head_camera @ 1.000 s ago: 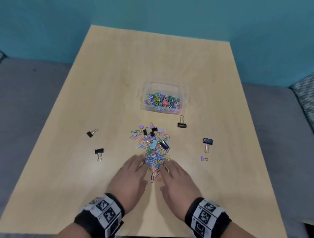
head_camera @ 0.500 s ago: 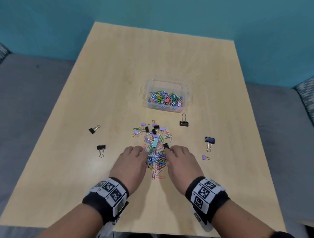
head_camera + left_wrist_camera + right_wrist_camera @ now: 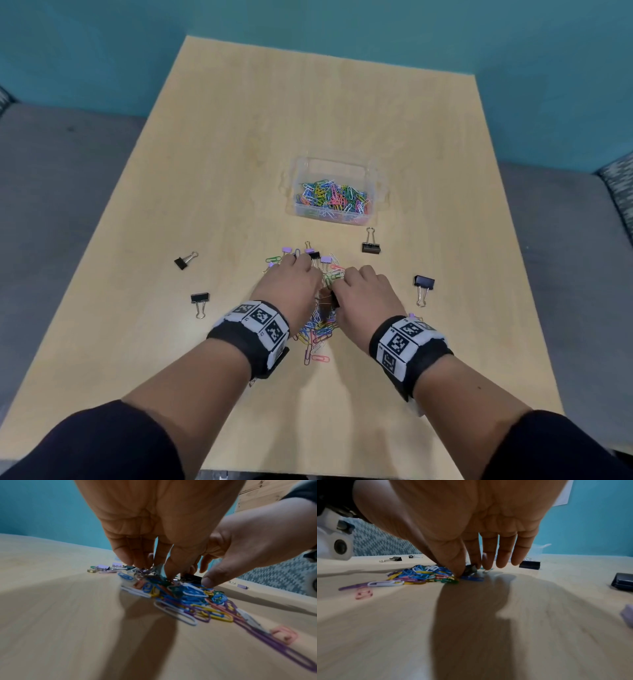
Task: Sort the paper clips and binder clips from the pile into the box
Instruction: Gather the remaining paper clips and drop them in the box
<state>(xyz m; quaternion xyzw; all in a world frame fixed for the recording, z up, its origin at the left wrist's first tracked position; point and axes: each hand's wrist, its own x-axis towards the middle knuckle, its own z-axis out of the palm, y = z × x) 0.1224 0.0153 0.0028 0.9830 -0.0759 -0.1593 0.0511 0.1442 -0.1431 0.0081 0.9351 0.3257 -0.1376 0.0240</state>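
A pile of coloured paper clips [image 3: 318, 330] with small binder clips mixed in lies in front of the clear plastic box [image 3: 375, 185], which holds many paper clips. Both hands reach down into the pile's far part. My left hand [image 3: 301, 265] has fingers and thumb closed on a pale teal binder clip [image 3: 159, 568] in the heap. My right hand [image 3: 342, 284] pinches a black binder clip [image 3: 470, 569] between thumb and index finger, still low on the table. Small purple binder clips [image 3: 325, 259] lie just beyond the fingers.
Loose black binder clips lie around on the wooden table [image 3: 239, 154]: one near the box [image 3: 371, 246], one to the right [image 3: 424, 282], two to the left [image 3: 185, 262] [image 3: 199, 298]. A tiny purple clip [image 3: 627, 612] lies by my right wrist. Grey floor surrounds the table.
Both hands have slid forward from the near end of the pile to its far part, and their fingers have curled down onto binder clips. The teal clip is now hidden in the head view.
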